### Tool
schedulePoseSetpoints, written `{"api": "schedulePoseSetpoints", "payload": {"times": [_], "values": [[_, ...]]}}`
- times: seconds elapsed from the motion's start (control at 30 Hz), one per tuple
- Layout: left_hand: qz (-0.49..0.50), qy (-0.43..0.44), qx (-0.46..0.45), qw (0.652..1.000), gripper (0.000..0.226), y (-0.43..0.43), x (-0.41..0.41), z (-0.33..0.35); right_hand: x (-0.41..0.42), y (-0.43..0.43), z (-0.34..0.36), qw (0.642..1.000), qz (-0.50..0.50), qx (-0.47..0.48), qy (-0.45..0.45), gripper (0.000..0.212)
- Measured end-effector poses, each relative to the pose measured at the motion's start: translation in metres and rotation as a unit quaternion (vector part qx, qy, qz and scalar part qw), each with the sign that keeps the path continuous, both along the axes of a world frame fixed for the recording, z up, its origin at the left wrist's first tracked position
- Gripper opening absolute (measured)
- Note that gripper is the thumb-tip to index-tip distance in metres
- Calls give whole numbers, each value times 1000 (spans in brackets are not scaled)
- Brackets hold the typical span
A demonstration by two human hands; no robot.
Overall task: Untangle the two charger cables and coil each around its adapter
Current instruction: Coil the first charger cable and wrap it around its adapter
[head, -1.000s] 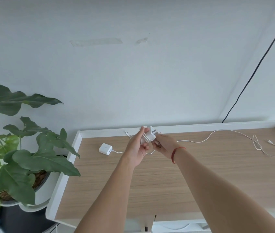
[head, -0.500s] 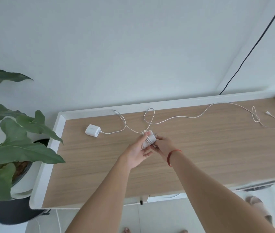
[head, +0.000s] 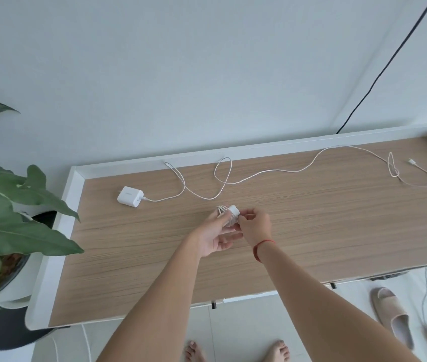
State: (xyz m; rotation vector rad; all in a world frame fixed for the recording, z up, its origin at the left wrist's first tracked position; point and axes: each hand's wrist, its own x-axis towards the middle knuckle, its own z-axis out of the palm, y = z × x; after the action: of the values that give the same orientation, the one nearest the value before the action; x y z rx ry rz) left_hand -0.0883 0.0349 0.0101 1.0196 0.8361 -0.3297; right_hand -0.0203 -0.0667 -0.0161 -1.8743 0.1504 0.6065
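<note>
Bare feet (head: 279,350) on pale floor at the bottom edge, beige slippers (head: 390,309) to the right, near the desk's front edge. Both forearms reach up over the wooden desk (head: 155,257). Red string (head: 263,244) on the right wrist.

Left hand (head: 213,237) palm up, fingers curled under and around the wrapped adapter (head: 230,214), a small white plug with several white cable turns round it. Right hand (head: 255,226) meets it from the right, thumb and fingertips pinching at its side; whether they hold the cable end or the plug body can't be told. The bundle is held over mid-desk.

Further back, the second adapter (head: 130,195), white and square, lies flat on the desk's left part, well apart from the hands. Its loose cable (head: 272,173) runs right in loops along the back rim (head: 259,147), with a small knot-like loop far right, ending at the connector (head: 412,161).

Potted plant (head: 11,231) beside the desk's left end. White wall (head: 181,74) behind, black cord (head: 379,71) running diagonally down it.
</note>
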Motion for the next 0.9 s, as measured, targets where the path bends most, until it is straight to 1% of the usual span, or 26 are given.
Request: {"api": "schedulePoseSetpoints", "payload": {"times": [0.1,0.2,0.27,0.33,0.4,0.5,0.57,0.77,0.9], "values": [[-8,21,32,999,25,-1,3,1,-3,-2,1,1000,-19,19,-9,7],[-17,51,70,996,28,2,7,0,-4,-3,0,999,-20,41,-14,13],[-11,67,91,994,33,6,10,-1,-1,-2,6,999,11,46,-21,15],[-2,83,108,991,37,9,11,-1,1,-1,10,997,51,43,-33,12],[3,94,115,989,36,11,11,-2,5,1,11,994,91,31,-55,10],[-1,115,122,986,38,16,11,-1,9,5,9,988,133,15,-77,13],[-19,132,133,982,42,22,12,0,9,8,10,984,154,10,-84,16],[-102,184,149,966,47,37,10,10,4,13,10,975,200,-1,-102,12],[-149,204,154,955,49,43,5,12,2,11,11,971,231,6,-58,15]]}}
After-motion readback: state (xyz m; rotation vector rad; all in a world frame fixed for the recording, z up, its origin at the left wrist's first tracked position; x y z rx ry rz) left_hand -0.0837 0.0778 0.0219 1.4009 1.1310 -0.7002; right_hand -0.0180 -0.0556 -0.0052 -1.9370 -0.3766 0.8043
